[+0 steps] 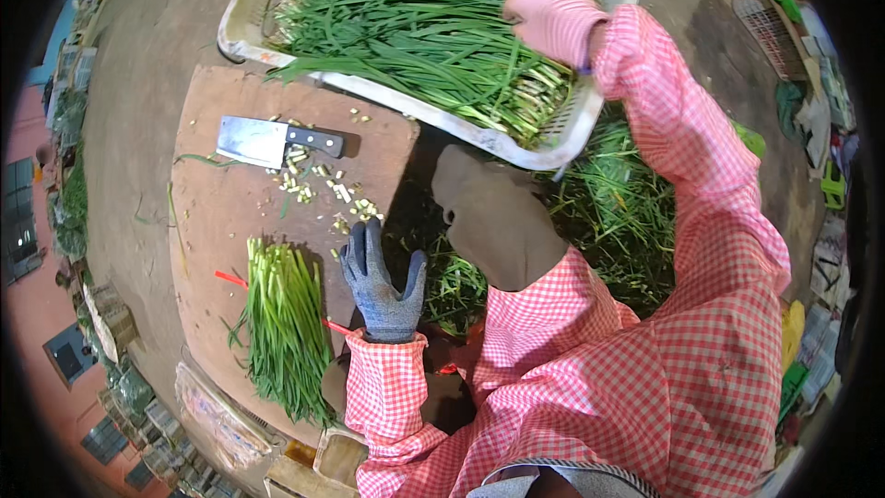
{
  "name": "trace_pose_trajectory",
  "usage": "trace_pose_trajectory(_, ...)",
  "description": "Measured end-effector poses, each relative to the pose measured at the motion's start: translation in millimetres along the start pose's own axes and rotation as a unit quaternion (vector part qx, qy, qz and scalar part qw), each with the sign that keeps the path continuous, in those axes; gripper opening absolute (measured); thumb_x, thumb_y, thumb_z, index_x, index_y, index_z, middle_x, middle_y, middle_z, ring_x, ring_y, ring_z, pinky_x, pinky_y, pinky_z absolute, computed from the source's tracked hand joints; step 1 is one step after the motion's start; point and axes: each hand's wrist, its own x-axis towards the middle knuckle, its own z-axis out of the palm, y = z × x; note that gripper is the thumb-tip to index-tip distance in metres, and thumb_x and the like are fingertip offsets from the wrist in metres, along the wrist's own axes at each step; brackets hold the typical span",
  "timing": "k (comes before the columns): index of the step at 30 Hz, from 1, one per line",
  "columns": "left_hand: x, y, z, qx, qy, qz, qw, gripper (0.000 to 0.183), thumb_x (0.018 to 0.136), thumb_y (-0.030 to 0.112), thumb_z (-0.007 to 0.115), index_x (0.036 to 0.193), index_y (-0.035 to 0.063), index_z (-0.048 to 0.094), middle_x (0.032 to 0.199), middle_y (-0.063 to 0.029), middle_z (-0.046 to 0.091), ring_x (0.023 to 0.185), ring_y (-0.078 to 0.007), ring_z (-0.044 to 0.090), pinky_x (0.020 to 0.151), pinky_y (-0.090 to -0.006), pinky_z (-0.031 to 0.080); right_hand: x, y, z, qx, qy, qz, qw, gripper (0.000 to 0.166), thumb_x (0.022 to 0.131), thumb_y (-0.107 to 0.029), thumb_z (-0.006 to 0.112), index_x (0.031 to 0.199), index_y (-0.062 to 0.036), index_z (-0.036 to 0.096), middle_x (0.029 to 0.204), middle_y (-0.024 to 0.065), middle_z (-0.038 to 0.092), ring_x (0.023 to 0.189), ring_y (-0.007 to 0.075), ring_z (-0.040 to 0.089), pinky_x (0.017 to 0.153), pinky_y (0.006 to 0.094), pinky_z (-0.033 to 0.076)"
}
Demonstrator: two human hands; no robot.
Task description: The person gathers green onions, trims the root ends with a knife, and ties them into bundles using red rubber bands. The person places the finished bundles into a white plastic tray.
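Note:
My left hand (382, 287), in a grey-blue knit glove, rests at the right edge of a wooden board (207, 214). Its fingers are spread and hold nothing; the fingertips lie beside chopped pale stem ends (299, 187). Left of it lies a bunch of garlic chives (287, 332) with even cut ends, a red tie (231, 279) under it. A cleaver (252, 140) with a black handle lies flat farther up the board. My right hand (553, 21), in a pink striped glove, is curled over loose chives (415, 28) in a white plastic crate (477, 131). Its fingertips are hidden.
Green trimmings (608, 187) are heaped on the ground below the crate and around my legs. My knee (505, 221) is between the board and that heap. A plastic-wrapped pack (218, 415) and a wooden stool (304, 477) stand near the board's lower end.

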Motion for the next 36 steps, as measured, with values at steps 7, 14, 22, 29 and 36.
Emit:
trace_pose_trajectory(7, 6, 16, 9, -0.055, 0.033, 0.042, 0.997, 0.071, 0.071, 0.020, 0.072, 0.132, 0.0053, 0.039, 0.131, -0.0231, 0.039, 0.118, -0.0408, 0.038, 0.101, -0.0495, 0.028, -127, 110, -14, -0.193, -0.259, 0.195, 0.926, 0.044, 0.081, -0.041, 0.052, 0.091, -0.0013, 0.067, 0.083, 0.0177, 0.065, 0.075, 0.0331, 0.064, 0.069, 0.0393, 0.051)
trace_pose_trajectory(14, 4, 18, 3, -0.056, 0.029, 0.027, 0.998, 0.072, 0.070, 0.017, 0.072, 0.133, 0.0045, 0.038, 0.132, -0.0208, 0.040, 0.119, -0.0390, 0.038, 0.101, -0.0489, 0.027, -88, 66, -13, -0.073, -0.118, 0.147, 0.979, 0.036, 0.079, -0.034, 0.057, 0.090, -0.0011, 0.065, 0.082, 0.0218, 0.062, 0.076, 0.0356, 0.063, 0.068, 0.0405, 0.051)
trace_pose_trajectory(22, -5, 16, 0, -0.102, -0.001, -0.026, 0.994, 0.072, 0.070, 0.011, 0.069, 0.133, 0.0011, 0.036, 0.132, -0.0178, 0.042, 0.119, -0.0370, 0.039, 0.102, -0.0458, 0.030, -27, 85, 26, -0.098, -0.031, 0.093, 0.990, 0.060, 0.065, -0.024, 0.073, 0.117, -0.0046, 0.049, 0.096, 0.0207, 0.062, 0.087, 0.0350, 0.062, 0.073, 0.0423, 0.052)
trace_pose_trajectory(29, 10, 29, 5, -0.078, -0.029, -0.029, 0.996, 0.070, 0.069, 0.010, 0.069, 0.132, 0.0003, 0.039, 0.131, -0.0189, 0.043, 0.119, -0.0386, 0.039, 0.102, -0.0456, 0.030, 17, 107, 66, -0.055, -0.135, 0.114, 0.983, 0.077, 0.060, -0.020, 0.074, 0.125, 0.0016, 0.037, 0.099, 0.0243, 0.059, 0.090, 0.0377, 0.060, 0.075, 0.0427, 0.050)
trace_pose_trajectory(36, 30, 37, 14, -0.113, -0.030, -0.040, 0.992, 0.070, 0.069, 0.012, 0.069, 0.131, -0.0010, 0.040, 0.132, -0.0191, 0.042, 0.122, -0.0384, 0.038, 0.104, -0.0459, 0.028, 45, 107, 84, -0.070, -0.123, 0.143, 0.980, 0.059, 0.064, -0.003, 0.065, 0.118, 0.0017, 0.042, 0.099, 0.0228, 0.060, 0.091, 0.0347, 0.061, 0.075, 0.0407, 0.051)
